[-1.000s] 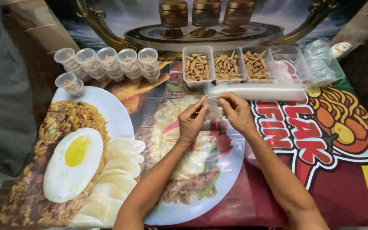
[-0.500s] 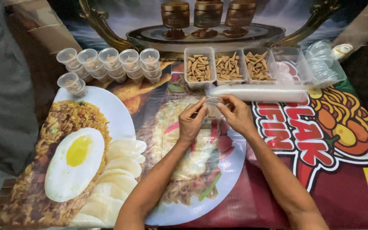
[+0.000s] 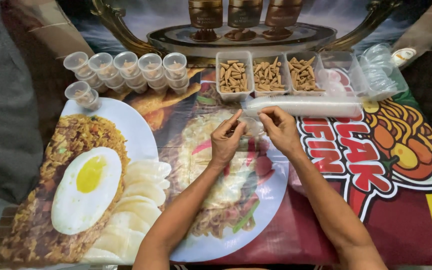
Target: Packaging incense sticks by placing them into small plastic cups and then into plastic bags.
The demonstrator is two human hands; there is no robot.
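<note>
- At the middle of the bench, over its printed food banner, the left hand and right hand meet on a small clear plastic cup.
- Fingers of both hands pinch narrowly on the cup.
- Just behind lies a sleeve of stacked clear cups, then three tubs of brown cones.
- Filled cups stand far left.

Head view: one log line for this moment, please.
left hand: pinching small clear cup | right hand: on same cup | behind: sleeve of stacked clear cups, lying flat | surface: printed food banner
</note>
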